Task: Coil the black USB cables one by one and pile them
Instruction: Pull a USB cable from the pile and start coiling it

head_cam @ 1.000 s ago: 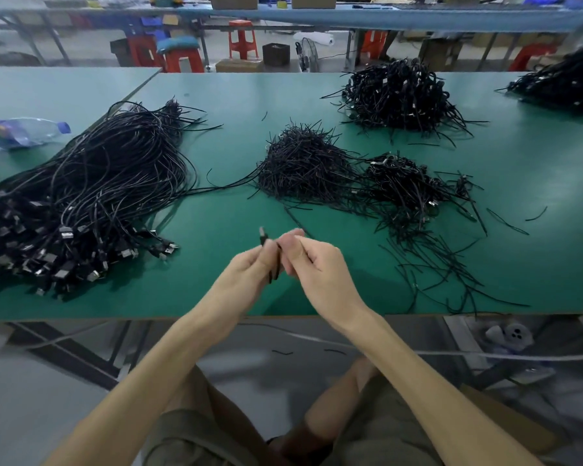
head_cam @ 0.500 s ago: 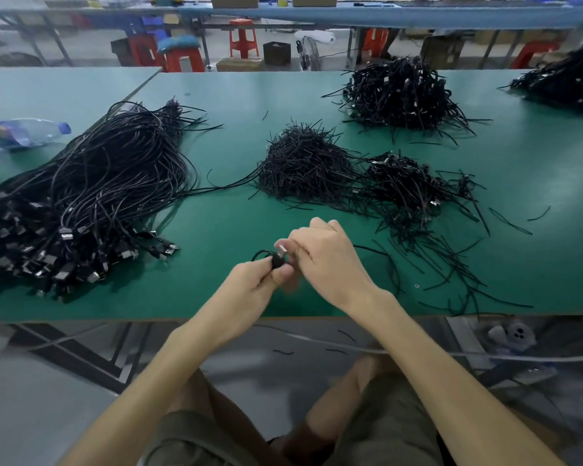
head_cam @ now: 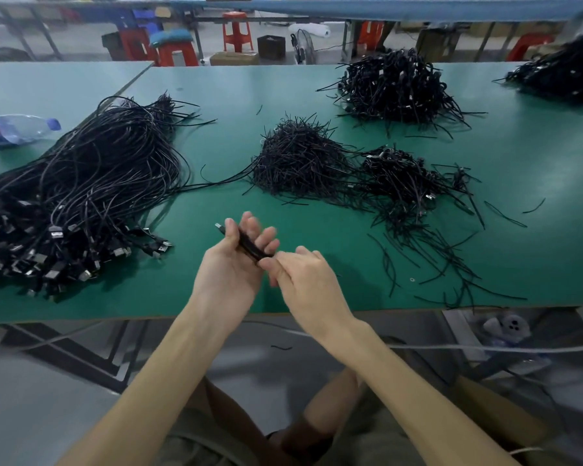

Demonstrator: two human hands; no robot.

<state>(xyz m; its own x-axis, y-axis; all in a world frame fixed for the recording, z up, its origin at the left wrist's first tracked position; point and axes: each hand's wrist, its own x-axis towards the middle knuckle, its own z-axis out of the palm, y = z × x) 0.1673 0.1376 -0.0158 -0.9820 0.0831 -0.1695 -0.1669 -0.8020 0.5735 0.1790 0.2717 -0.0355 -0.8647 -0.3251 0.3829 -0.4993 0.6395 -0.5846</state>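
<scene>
USB cable bundle [head_cam: 249,247] is sitting slantwise in the left hand [head_cam: 231,264], fingers half-curling round it, plug [head_cam: 218,226] pointing away; right hand [head_cam: 305,277] fingers are pinching its near end.

Blk USB cable [head_cam: 249,247] coiled tight, slanted across left hand [head_cam: 229,267]; uncoiled bunch [head_cam: 81,183] on left, coiled pile [head_cam: 394,85] at back.

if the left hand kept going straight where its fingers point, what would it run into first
The left hand, holding the coiled cable, points away and slightly right. Bare green table comes first, then probably the middle heap of thin black strands; height above the table is unclear.
</scene>
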